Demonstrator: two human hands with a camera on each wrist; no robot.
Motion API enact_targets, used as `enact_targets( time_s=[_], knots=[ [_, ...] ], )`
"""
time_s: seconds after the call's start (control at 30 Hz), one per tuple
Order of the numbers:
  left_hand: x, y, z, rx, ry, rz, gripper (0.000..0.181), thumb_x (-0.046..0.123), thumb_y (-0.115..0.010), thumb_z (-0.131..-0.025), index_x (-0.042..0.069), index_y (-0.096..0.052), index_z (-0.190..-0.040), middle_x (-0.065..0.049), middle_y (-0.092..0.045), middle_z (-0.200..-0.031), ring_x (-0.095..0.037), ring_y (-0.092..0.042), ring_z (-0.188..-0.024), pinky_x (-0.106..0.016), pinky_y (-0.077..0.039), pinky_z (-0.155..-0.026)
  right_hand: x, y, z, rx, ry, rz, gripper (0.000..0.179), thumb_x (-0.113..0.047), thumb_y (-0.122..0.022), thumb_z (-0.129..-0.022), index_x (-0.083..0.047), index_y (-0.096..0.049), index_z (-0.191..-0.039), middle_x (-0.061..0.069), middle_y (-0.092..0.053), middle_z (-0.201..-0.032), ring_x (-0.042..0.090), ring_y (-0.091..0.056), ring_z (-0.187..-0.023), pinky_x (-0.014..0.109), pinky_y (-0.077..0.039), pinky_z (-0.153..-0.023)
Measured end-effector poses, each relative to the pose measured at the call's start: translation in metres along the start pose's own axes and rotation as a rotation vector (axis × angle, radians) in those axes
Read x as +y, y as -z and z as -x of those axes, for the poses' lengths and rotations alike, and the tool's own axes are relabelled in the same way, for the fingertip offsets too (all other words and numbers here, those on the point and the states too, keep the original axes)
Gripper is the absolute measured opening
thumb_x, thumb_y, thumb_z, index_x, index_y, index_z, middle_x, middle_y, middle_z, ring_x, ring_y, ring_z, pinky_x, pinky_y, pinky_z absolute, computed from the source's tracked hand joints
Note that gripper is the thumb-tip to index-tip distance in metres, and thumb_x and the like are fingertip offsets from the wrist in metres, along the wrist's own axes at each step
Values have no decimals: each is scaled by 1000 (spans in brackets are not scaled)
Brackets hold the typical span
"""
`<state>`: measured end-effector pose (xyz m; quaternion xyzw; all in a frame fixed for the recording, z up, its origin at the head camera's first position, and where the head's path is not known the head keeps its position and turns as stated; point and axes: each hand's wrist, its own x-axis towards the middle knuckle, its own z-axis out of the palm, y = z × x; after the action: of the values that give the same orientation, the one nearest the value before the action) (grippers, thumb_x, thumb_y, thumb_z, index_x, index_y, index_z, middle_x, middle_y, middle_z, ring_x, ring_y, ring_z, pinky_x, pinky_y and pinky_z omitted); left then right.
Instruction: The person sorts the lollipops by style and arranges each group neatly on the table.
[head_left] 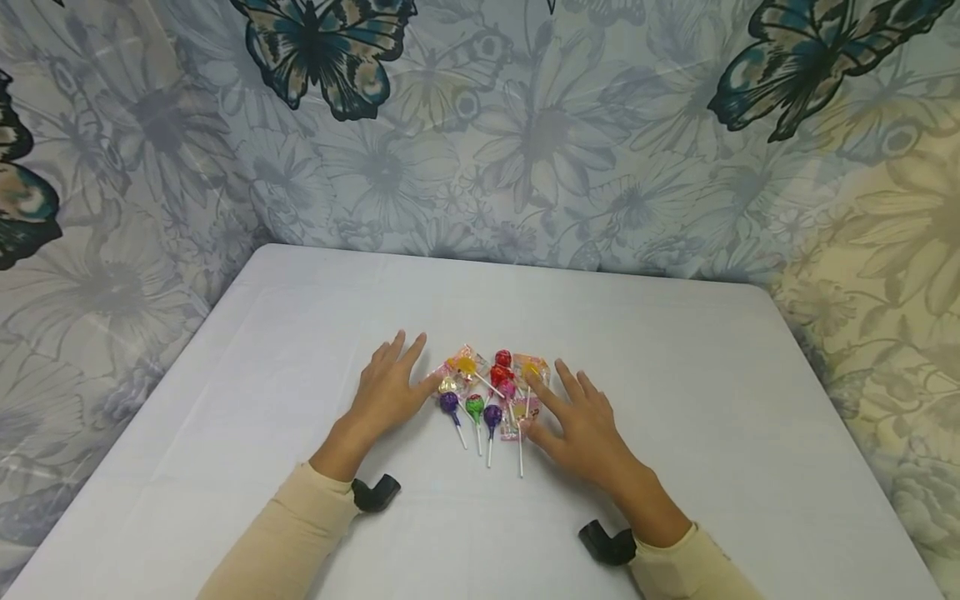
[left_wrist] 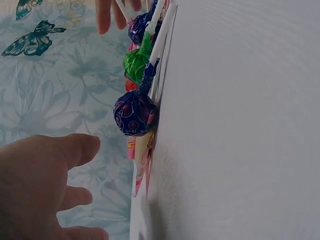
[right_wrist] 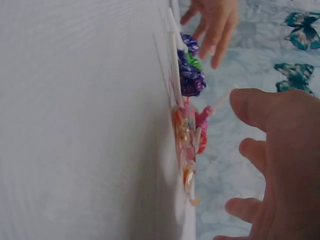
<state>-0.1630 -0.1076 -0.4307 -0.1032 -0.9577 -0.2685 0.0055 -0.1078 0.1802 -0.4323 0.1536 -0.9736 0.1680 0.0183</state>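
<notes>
A small heap of wrapped lollipops lies on the white table between my two hands. At its near side are a purple lollipop (head_left: 448, 402), a green lollipop (head_left: 475, 406) and another purple lollipop (head_left: 492, 416), sticks pointing toward me. Behind them sit red lollipops (head_left: 502, 360), a pink lollipop (head_left: 507, 388) and yellow ones in clear printed wrappers (head_left: 466, 365). My left hand (head_left: 390, 390) is spread at the heap's left, thumb close to a wrapper. On the other side my right hand (head_left: 585, 425) has its fingers apart, index finger and thumb overlapping the heap's right edge.
The white table (head_left: 315, 308) extends around the heap on all sides. Floral fabric with butterflies (head_left: 540, 150) hangs behind and beside it. A black curved piece (head_left: 377, 493) sits at my left wrist, and a similar black piece (head_left: 607, 543) at my right.
</notes>
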Motion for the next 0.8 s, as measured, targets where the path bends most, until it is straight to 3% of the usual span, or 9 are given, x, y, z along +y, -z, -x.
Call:
enact_targets(
  time_s=[0.3, 0.57, 0.8],
  knots=[
    [-8, -7, 3, -24, -14, 7, 68, 43, -60, -93, 12, -37, -150, -22, -24, -153, -48, -18, -137, -64, -17, -104, 0, -14, 5, 20, 27, -27, 60, -48, -62, -89, -27, -49, -144, 16, -24, -155, 48, -22, -136, 70, -20, -100],
    [-17, -16, 4, 13, -106, 1, 56, 37, -63, -93, 16, -49, -143, -19, -34, -149, -47, -21, -136, -68, -11, -102, 0, -20, 6, 81, 69, -58, 51, -42, -65, -89, -24, -58, -136, 16, -35, -150, 48, -28, -134, 68, -22, -100],
    [-20, -24, 5, 13, -144, 3, 49, 34, -64, -93, 19, -56, -138, -18, -39, -147, -45, -22, -136, -69, -7, -101, 2, -23, 7, 83, 76, -66, 46, -41, -67, -88, -24, -63, -131, 15, -39, -148, 47, -30, -133, 70, -22, -98]
  ],
)
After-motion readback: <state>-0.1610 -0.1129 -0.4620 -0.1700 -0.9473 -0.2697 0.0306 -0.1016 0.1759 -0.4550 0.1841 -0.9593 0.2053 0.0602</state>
